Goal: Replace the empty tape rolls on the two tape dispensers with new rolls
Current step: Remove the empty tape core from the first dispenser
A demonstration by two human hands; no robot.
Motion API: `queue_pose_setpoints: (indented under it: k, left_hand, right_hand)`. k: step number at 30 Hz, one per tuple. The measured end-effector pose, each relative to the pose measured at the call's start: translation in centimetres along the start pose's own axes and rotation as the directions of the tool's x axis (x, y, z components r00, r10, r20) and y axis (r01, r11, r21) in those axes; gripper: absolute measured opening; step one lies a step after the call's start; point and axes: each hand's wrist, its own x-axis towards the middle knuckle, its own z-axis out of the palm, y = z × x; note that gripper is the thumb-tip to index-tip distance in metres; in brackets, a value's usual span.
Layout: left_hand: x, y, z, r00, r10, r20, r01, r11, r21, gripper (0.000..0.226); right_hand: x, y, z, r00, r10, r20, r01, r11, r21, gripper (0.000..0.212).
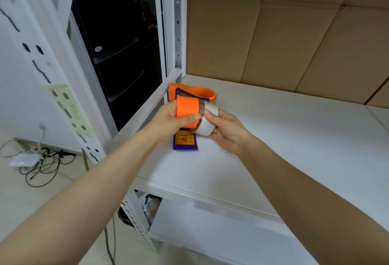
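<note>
In the head view, the left hand is clamped round the orange tape dispenser, with the thumb across its curved hood. Its blue handle, which bears a yellow label, hangs down just above the white shelf. The right hand has its fingers wrapped round a pale tape roll, which is pressed against the open side of that dispenser.

The roll looks thick with tape, so this is probably a new roll being seated on dispenser 1 of 2, and it is not yet fully home. The second orange dispenser lies on the shelf just behind the hands. It probably still needs its swap.

The hub inside the held dispenser is hidden by the hands. A tan edge shows beside the second dispenser, but it cannot be made out as a roll or a bare core. No discarded cores are visible.
</note>
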Motion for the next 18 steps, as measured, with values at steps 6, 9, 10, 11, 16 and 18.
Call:
queue_pose_setpoints:
  k: [6, 9, 10, 11, 16, 18]
  left_hand:
    - [0.0, 0.3, -0.7, 0.996, -0.002, 0.091, -0.024, 0.959, 0.281, 0.028]
    - [-0.1, 0.5, -0.8, 0.984, -0.008, 0.176, -0.113, 0.741, 0.662, 0.018]
    - [-0.3, 0.6, -0.7, 0.977, -0.025, 0.209, -0.149, 0.617, 0.773, 0.023]
    - [-0.5, 0.7, -0.5, 0.971, -0.044, 0.233, -0.177, 0.517, 0.837, 0.018]
    - [-1.3, 0.7, 0.8, 0.955, -0.077, 0.285, -0.255, 0.273, 0.928, 0.013]
    - [-1.2, 0.5, 1.1, 0.944, -0.086, 0.318, -0.304, 0.145, 0.941, 0.008]
  right_hand:
    - [0.4, -0.5, -1.5, 0.995, 0.018, -0.101, -0.012, 0.999, 0.052, 0.037]
    - [0.0, -0.9, -2.3, 0.972, 0.074, -0.223, -0.047, 0.991, 0.128, 0.04]
    - [-0.1, -0.8, -2.7, 0.961, 0.091, -0.262, -0.051, 0.986, 0.158, 0.042]
    - [-0.2, -0.8, -2.9, 0.95, 0.106, -0.295, -0.051, 0.981, 0.188, 0.044]
    - [-0.9, -0.5, -3.3, 0.931, 0.125, -0.342, -0.038, 0.967, 0.251, 0.044]
    - [-1.3, -0.5, -3.5, 0.934, 0.128, -0.333, -0.033, 0.96, 0.276, 0.033]
